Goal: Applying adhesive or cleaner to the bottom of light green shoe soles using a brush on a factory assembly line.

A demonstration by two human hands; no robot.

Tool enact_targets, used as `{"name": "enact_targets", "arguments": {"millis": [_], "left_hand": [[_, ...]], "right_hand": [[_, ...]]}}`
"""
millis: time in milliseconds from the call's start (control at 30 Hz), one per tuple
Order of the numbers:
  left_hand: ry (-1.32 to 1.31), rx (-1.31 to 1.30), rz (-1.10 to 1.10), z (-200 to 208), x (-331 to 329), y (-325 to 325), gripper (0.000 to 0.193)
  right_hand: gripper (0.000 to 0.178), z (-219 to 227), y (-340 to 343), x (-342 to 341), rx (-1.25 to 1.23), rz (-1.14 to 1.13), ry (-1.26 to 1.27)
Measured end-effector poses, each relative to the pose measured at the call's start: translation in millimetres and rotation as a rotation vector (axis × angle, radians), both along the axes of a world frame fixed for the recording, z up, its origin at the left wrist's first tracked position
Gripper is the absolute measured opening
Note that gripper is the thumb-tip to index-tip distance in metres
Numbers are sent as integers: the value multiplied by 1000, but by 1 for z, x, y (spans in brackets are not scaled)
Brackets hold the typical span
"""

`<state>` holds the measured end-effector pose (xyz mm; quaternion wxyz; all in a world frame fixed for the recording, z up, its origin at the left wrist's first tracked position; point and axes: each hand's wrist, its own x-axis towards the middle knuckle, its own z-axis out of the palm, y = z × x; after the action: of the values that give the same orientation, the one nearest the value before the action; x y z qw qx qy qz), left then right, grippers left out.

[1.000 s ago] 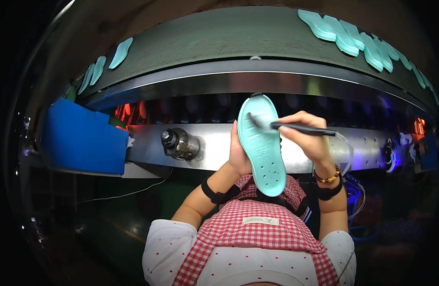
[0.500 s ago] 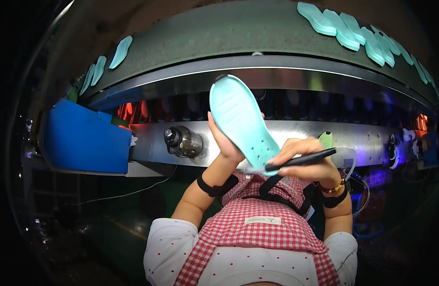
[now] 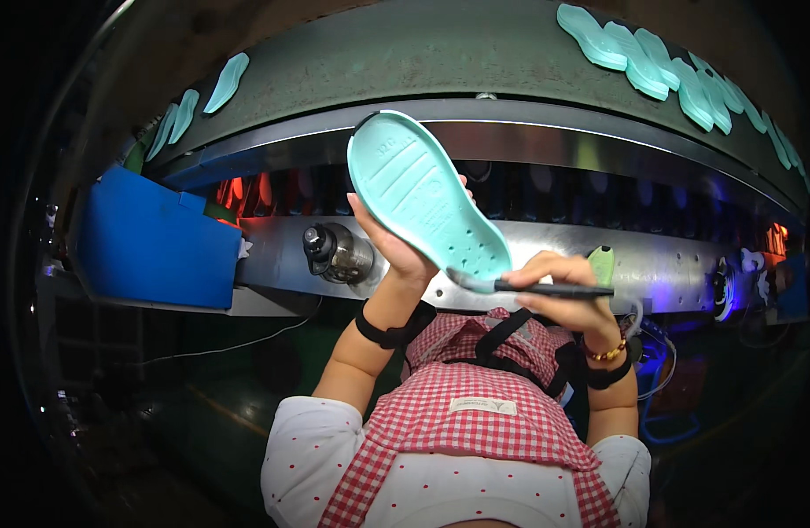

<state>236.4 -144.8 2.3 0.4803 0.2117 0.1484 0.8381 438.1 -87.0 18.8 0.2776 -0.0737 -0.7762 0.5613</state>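
Sole (image 3: 420, 189), pitted and turquoise, lies at our twelve o'clock, gripped by our left hand (image 3: 396, 251); our right hand (image 3: 570, 308) closes round a brush (image 3: 539, 288), bristles at the sole's five o'clock, a bottle (image 3: 345, 253) at its eight.

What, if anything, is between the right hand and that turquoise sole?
Only the brush held in the right hand: its blurred tip is at the near end of the turquoise sole, though contact is unclear. Nothing else visible stands between them; the left hand holds the sole from beneath.
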Motion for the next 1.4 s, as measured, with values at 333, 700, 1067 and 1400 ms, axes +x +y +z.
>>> {"name": "enact_targets", "arguments": {"millis": [333, 700, 1067, 1400], "left_hand": [[6, 36, -84, 32, 1, -2, 86], [47, -124, -288, -13, 21, -20, 61], [266, -407, -767, 12, 0, -20, 47], [500, -528, -930, 5, -7, -19, 63]], "right_hand": [[18, -16, 1, -2, -644, 10, 203], [19, 20, -17, 3, -250, -17, -16], [22, 56, 9, 21, 209, 365, -134], [24, 58, 26, 35, 291, 344, -149]]}}
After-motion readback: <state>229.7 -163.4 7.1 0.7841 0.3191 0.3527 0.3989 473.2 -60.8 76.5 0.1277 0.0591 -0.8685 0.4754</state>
